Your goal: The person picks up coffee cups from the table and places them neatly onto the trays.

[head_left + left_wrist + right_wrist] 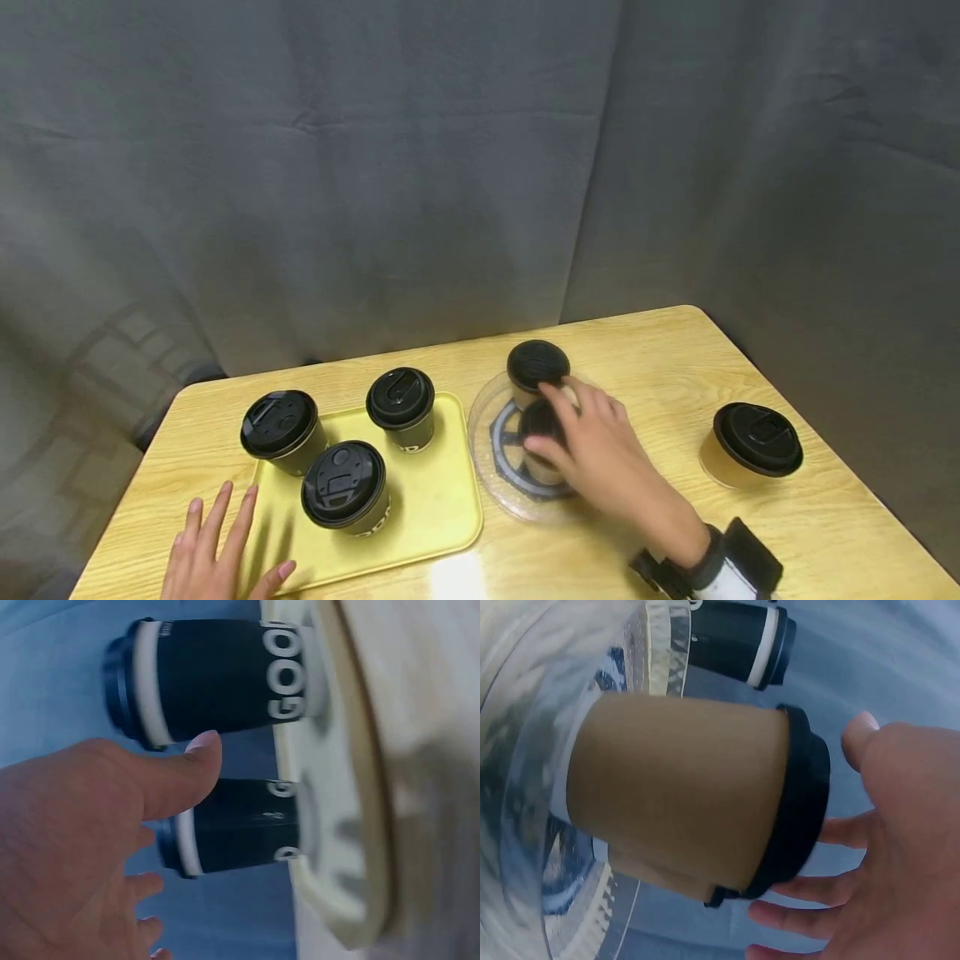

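My right hand [600, 446] reaches over a brown paper cup with a black lid [682, 787], which stands on a clear round dish [491, 492]. In the right wrist view its fingers spread around the lid, and the thumb is apart from it. A second brown cup [537, 367] stands just behind on the same dish. My left hand [206, 554], fingers spread and holding nothing, hovers by the left edge of a yellow tray [427, 533]. On that tray are three dark cups with black lids: one in front [345, 487], one at back left [281, 429], one at back right [402, 408].
Another brown cup with a black lid [750, 446] stands on the wooden table [637, 350] at the right. Grey curtains [375, 167] hang behind the table and along its right side.
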The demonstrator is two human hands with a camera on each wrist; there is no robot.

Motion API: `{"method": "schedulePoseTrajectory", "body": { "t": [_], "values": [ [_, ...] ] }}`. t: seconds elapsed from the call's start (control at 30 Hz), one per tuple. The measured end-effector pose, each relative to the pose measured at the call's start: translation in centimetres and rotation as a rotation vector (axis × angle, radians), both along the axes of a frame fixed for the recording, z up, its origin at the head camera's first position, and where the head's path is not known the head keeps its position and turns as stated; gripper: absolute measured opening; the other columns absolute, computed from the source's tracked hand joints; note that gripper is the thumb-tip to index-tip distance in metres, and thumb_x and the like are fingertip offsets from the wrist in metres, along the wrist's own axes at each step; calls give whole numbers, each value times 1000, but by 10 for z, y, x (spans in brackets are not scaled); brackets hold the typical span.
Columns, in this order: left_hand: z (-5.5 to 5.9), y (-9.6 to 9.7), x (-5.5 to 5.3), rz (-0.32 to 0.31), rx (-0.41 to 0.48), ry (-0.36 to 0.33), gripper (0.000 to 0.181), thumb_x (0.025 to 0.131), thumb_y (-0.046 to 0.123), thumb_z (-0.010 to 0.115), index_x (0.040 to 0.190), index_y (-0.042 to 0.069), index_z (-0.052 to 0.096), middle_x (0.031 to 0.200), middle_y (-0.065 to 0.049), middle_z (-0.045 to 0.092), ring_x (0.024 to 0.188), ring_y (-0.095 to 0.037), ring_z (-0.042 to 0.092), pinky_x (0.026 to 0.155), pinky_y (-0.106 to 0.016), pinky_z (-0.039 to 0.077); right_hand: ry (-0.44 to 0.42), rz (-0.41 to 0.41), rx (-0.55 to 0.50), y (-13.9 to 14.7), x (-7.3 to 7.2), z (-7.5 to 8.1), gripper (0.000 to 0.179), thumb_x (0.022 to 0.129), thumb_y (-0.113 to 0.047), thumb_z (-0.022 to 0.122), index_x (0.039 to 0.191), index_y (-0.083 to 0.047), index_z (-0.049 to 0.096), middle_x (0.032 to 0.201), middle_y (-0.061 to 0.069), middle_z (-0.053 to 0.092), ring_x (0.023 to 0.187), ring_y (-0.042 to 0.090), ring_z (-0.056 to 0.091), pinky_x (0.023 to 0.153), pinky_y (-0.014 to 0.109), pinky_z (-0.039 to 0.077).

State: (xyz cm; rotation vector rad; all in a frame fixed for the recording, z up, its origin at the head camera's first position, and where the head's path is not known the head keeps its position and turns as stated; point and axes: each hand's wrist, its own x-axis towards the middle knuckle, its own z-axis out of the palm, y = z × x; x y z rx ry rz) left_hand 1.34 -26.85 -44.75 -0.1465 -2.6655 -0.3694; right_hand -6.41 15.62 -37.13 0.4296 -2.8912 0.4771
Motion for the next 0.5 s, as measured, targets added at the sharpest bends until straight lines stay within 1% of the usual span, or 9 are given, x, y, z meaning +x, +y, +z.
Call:
{"method": "schedulePoseTrajectory", "body": {
  "t": [0.1, 0.23, 0.3, 0.37, 0.5],
  "values": [
    [11, 4, -1, -25, 7, 28, 90, 85, 64, 60, 156, 26, 20, 161, -12, 22, 152, -38, 3, 122, -59, -2, 43, -2, -5, 6, 2, 2, 71, 92, -58, 53, 147, -14, 41, 149, 22, 38, 136, 41, 39, 109, 63, 30],
    [21, 9, -1, -53, 5, 52, 89, 85, 70, 54, 156, 26, 23, 161, -10, 22, 152, -37, 5, 123, -56, -2, 71, 3, -4, 9, 4, 1, 70, 92, -57, 55, 146, -13, 43, 148, 23, 40, 134, 42, 40, 109, 63, 29],
    [25, 12, -2, -71, 7, 70, 88, 85, 71, 52, 155, 26, 25, 162, -8, 22, 152, -36, 6, 124, -54, -2, 73, 4, 1, 11, 5, 1, 70, 92, -56, 55, 146, -14, 42, 149, 24, 38, 135, 43, 40, 110, 64, 28],
    [28, 14, -3, -83, 6, 73, 87, 85, 70, 53, 155, 27, 26, 164, -4, 19, 153, -34, 5, 124, -51, -4, 65, 2, 5, 12, 6, 2, 70, 92, -57, 54, 146, -15, 42, 152, 23, 36, 137, 43, 38, 111, 64, 26],
    [36, 21, -4, -82, -2, 79, 86, 84, 69, 56, 154, 30, 27, 165, 3, 16, 154, -29, 3, 124, -51, -4, 37, -5, 14, 17, 8, 4, 70, 93, -58, 52, 148, -17, 40, 157, 20, 29, 141, 43, 32, 113, 65, 22]
  ]
}}
